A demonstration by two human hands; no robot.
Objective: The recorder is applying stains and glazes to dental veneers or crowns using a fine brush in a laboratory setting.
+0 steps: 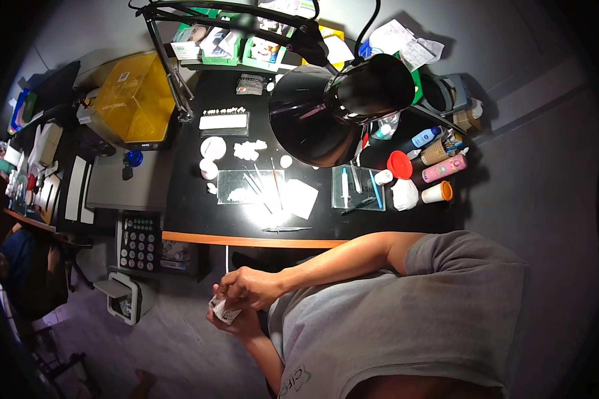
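Away from the desk's wooden front edge, my two hands are together over the floor at lower centre. My left hand (pixel 243 324), the lower one, is closed around a small white crumpled piece with dark marks (pixel 224 311). Above it, my right hand (pixel 251 287) has its fingers bent and pressed together at the top of that piece. Whether the piece is paper or a packet is too small to tell. A thin white cord or rod (pixel 227 258) runs from under the desk edge down to my right hand.
On the black desk (pixel 299 229) lie a glass plate with slim tools (pixel 251 186), a white paper square (pixel 303 198) and a second plate (pixel 358 188). A black lamp (pixel 309 116) overhangs it. Bottles (pixel 444 168) stand right. A bin (pixel 120 296) and another person (pixel 26 266) are left.
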